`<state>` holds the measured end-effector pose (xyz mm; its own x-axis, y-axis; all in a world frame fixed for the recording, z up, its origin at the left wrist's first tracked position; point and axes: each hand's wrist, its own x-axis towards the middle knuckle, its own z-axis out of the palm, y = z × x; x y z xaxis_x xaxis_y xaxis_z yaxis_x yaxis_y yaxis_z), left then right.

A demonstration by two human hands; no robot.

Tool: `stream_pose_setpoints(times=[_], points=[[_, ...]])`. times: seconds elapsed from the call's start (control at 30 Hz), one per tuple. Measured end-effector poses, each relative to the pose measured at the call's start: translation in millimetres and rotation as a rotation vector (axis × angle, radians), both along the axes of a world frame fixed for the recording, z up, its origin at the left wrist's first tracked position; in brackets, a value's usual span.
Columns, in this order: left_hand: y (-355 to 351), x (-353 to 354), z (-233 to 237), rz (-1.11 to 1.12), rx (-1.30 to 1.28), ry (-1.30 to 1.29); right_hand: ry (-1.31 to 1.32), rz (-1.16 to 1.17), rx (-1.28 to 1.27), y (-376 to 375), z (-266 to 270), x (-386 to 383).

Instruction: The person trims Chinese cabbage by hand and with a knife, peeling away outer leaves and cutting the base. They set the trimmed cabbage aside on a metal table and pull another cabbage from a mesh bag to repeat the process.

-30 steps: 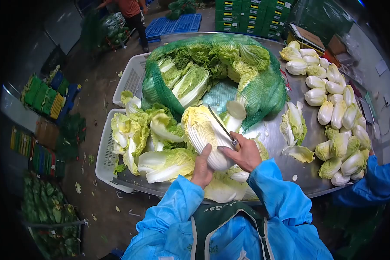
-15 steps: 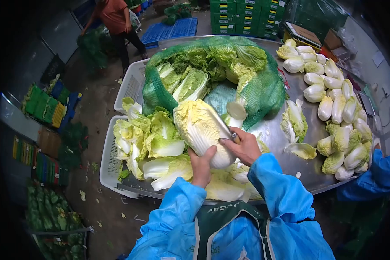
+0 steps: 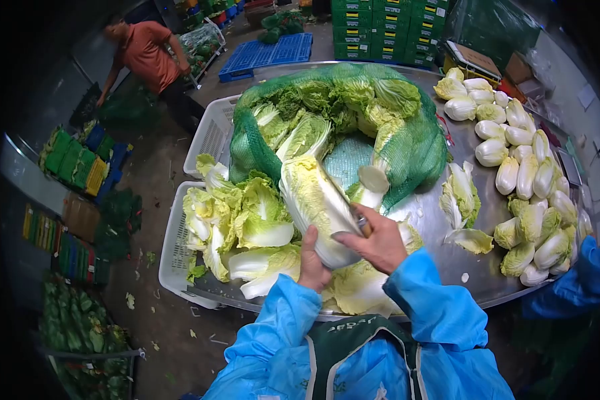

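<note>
A pale napa cabbage [image 3: 315, 203] is held up in front of me over the table's near side. My left hand [image 3: 312, 265] is closed round its lower left side, with the thumb pressed on the leaves. In my right hand [image 3: 380, 243] is a knife [image 3: 364, 225]; its handle shows at the fingers, and most of its blade is hidden beside the cabbage. The right thumb lies against the cabbage's base. Loose outer leaves [image 3: 360, 288] lie beneath both hands. Behind the cabbage, a green mesh bag [image 3: 416, 150] stands open with several untrimmed cabbages [image 3: 306, 137] inside.
White crates [image 3: 170, 257] at the left hold stripped leaves [image 3: 263, 213]. Many trimmed cabbages [image 3: 526, 177] are piled along the steel table's [image 3: 420, 207] right side. A co-worker's blue sleeve [image 3: 570, 280] shows at the right edge. Another person [image 3: 154, 57] stands at the back left near a blue pallet [image 3: 266, 55].
The cabbage has turned in my hands, and its yellow face looks narrower. My right hand has shifted slightly at its base. The person at the back left now leans further left. The view has shifted slightly.
</note>
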<state>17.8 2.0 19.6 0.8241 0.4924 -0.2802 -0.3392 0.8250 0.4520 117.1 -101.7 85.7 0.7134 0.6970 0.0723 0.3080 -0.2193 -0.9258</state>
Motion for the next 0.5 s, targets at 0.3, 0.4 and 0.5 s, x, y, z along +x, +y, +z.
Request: stream_pose_setpoints(times=[0.3, 0.4, 0.5], points=[[0.1, -4.3, 4.7, 0.229, 0.401, 0.254, 0.48, 0.02, 0.088, -5.8, -1.7, 21.9], [8.6, -18.5, 13.0, 0.228, 0.471, 0.189, 0.722, 0.019, -0.032, -20.8, 0.0, 34.7], [34.3, -39.4, 0.9, -0.039, 0.307, -0.092, 1.092, 0.055, 0.441, -27.5, -36.9, 33.5]])
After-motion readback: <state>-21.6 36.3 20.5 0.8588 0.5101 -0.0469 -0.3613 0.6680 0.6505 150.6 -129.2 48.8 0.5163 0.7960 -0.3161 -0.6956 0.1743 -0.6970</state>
